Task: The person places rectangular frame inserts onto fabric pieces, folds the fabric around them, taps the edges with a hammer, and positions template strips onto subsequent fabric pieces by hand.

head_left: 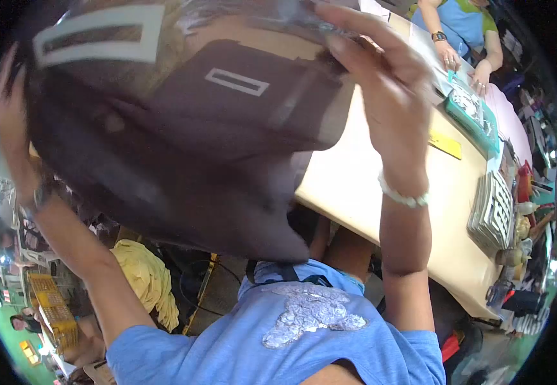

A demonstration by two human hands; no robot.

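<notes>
A large dark brown cloth piece (182,186) is lifted in front of me, sagging and smeared by motion. It bears a big white rectangular outline (99,33); a smaller white outline (237,82) shows on a dark piece beyond it. Something clear and shiny, like a plastic sheet, glints along the top. My right hand (397,96), with a pale bead bracelet at the wrist, is closed at the upper right edge of the cloth, thumb and fingers blurred. At the far left, my left hand (10,115) grips the other edge, its fingers partly hidden by the cloth.
A cream table (355,167) runs along the right, holding a yellow strip (445,144), a teal tray (474,119) and a stack of patterned white pieces (493,212). Across it, another person's hands (464,70) work. Yellow cloth (142,279) hangs at lower left.
</notes>
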